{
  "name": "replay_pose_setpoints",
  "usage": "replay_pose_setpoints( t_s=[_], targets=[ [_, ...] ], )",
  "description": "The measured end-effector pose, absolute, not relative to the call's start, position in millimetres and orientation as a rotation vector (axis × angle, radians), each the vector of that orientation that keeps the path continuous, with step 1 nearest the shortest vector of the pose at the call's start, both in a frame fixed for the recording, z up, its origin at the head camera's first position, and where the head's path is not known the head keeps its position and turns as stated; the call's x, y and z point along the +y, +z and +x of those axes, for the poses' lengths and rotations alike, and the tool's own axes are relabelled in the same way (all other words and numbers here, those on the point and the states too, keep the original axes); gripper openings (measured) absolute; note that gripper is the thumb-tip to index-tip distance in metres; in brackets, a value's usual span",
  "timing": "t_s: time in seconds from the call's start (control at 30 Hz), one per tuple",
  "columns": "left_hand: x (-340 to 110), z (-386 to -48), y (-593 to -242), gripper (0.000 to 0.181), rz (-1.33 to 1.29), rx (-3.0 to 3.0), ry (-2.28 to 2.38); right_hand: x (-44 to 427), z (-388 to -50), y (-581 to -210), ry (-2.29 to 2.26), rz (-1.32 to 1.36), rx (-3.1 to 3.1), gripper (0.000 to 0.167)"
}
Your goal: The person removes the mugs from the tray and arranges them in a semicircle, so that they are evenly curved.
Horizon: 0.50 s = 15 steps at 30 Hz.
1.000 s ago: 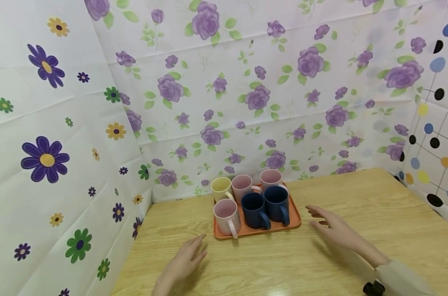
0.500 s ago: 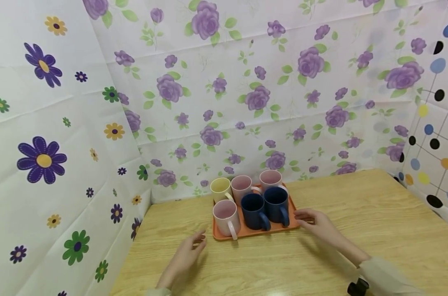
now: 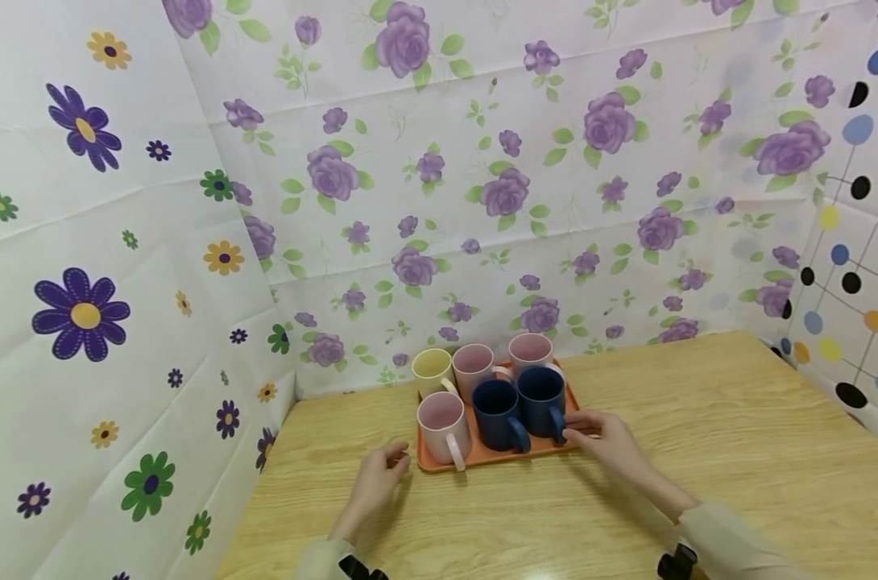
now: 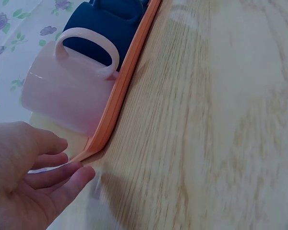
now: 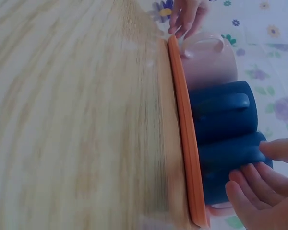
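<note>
Handle of the navy mug, at four o'clock in the orange tray, sits by the half-spread right hand, hold unclear; left hand, relaxed, seemingly empty, at eight. Reaching seems the step; next needs a pinch.

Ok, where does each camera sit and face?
Head: on the head, looking forward and down at the orange tray of mugs; left hand, right hand and sleeves show.
Left wrist: on that wrist, facing the tray's near corner and front pink mug; left hand shows.
Right wrist: on that wrist, looking along the tray; both hands show.
Both wrist views share the tray, left hand, front pink mug.
</note>
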State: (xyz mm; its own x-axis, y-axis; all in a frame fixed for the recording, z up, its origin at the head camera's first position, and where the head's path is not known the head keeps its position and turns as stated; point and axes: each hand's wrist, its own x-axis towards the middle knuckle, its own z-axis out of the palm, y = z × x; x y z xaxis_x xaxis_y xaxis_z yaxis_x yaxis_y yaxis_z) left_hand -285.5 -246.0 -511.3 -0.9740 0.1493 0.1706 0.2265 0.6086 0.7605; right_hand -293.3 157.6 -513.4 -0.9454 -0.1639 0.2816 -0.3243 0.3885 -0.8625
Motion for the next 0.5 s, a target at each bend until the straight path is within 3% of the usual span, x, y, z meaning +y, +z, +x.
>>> replay_pose_setpoints(
  t_s=[0.5],
  targets=[
    [-231.9, -296.5, -519.0, 0.026, -0.209, -2.725, -1.243, 137.4, -304.4, -513.5, 1.559, 0.253, -2.494, 0.025]
  ],
)
